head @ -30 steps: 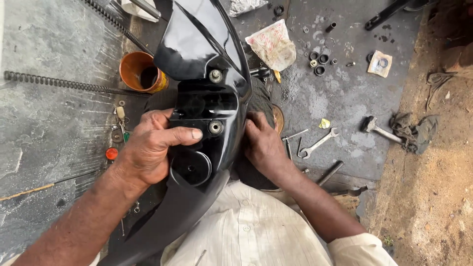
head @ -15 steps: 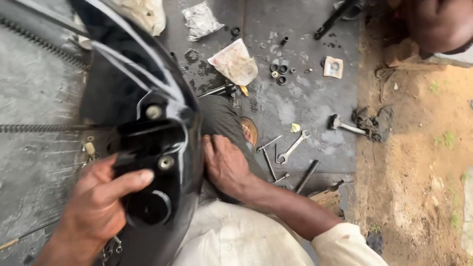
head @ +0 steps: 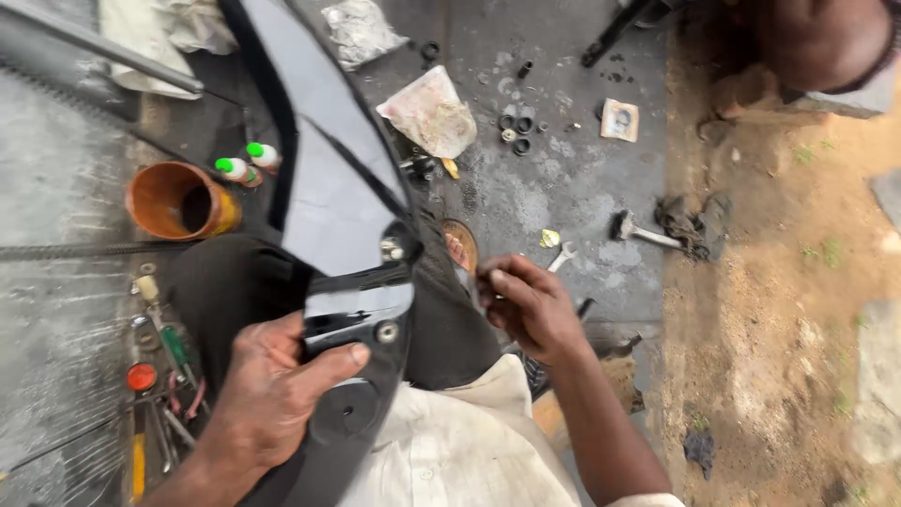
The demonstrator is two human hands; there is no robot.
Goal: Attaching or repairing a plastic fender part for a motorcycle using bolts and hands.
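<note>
1. Screwdrivers (head: pixel 169 343) lie on the concrete at 9 o'clock of the left hand – green and orange handles among them.
2. An orange cup (head: pixel 180 200) sits at 11 o'clock of that hand, with two green-capped bottles (head: pixel 246 163) just beside it.
3. The left hand (head: pixel 272 390) grips the black panel (head: pixel 328 202), thumb pressed over its inner edge near a bolt (head: pixel 386 330).
4. The panel runs from the lap up to 12 o'clock.
5. The right hand (head: pixel 527 305) is off the panel, at its 3 o'clock – fingers curled, tips pinched together; what they pinch, I cannot tell.
6. A spanner (head: pixel 561 255) lies at 1 o'clock of the right hand, a hammer (head: pixel 643 231) farther right.
</note>
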